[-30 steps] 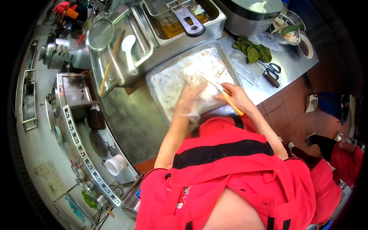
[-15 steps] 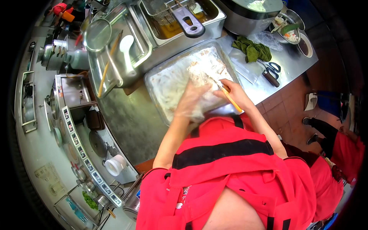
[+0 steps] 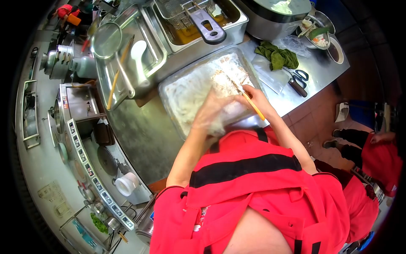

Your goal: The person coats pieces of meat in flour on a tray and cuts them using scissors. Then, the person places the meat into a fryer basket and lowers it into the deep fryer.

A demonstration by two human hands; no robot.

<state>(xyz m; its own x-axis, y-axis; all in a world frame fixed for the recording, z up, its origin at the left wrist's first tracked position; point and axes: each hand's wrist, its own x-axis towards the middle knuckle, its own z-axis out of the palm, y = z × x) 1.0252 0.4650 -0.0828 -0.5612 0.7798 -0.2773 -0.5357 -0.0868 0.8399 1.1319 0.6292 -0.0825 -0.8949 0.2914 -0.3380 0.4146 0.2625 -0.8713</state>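
Observation:
A metal tray (image 3: 165, 94) holds white flour-like powder, with a clumpy coated heap (image 3: 224, 84) toward its right side. My right hand (image 3: 256, 98) is closed around yellowish chopsticks (image 3: 256, 109), whose far ends reach into the heap. Over the powder, at the near part of the tray, my left hand (image 3: 210, 111) is smeared by motion. Its fingers cannot be made out, nor whether they hold anything.
Behind the tray stands a fryer with oil and a wire basket (image 3: 207, 27). At left, a pan holds a strainer (image 3: 107, 40), a white spoon (image 3: 138, 51) and chopsticks (image 3: 120, 70). Right of the tray lie a green cloth (image 3: 277, 55), scissors (image 3: 299, 76) and a dark handle (image 3: 298, 87). Another person (image 3: 378, 156) stands at right.
My right hand and the chopsticks have shifted slightly, and their far ends show more plainly in the heap. My left hand stays blurred over the powder. The person at right has moved slightly.

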